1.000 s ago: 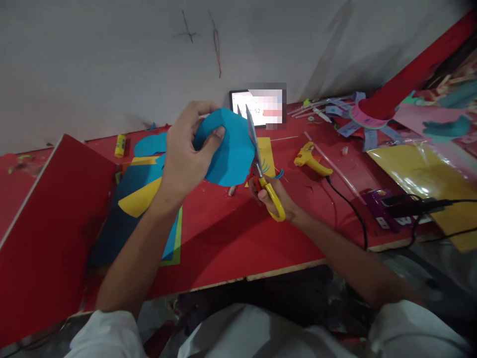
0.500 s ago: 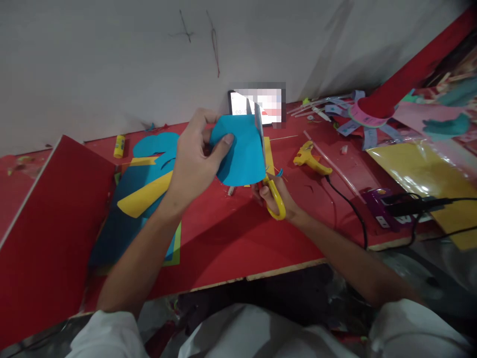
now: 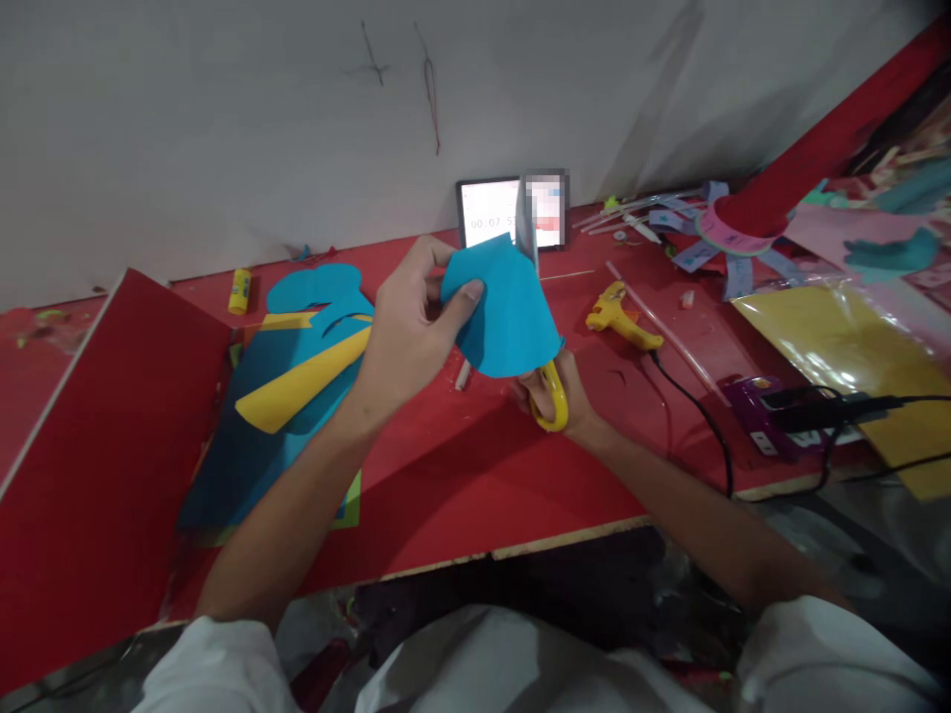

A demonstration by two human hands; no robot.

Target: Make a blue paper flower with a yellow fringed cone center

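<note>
A piece of blue paper [image 3: 509,317] with a rounded lower edge is pinched between the thumb and fingers of my left hand [image 3: 416,322], above the table. My right hand [image 3: 561,396] is closed round the yellow handle of a pair of scissors [image 3: 554,401]. Their metal blades point up along the paper's right edge, and the paper covers part of them. Under my left forearm lie blue sheets [image 3: 253,436] and a rolled yellow paper [image 3: 297,386]. A cut blue paper shape [image 3: 312,287] rests behind them.
On the red table [image 3: 461,495] are a glue stick [image 3: 239,291], a yellow glue gun [image 3: 622,317] with a black cable and a purple device [image 3: 765,411]. A tablet [image 3: 490,208] leans on the wall. A red board [image 3: 96,475] stands at left, a red pole [image 3: 824,129] at right.
My left hand and the blue paper have moved slightly right and down, and the paper has tilted. The scissor blades now stand farther right, with the paper covering more of the handle.
</note>
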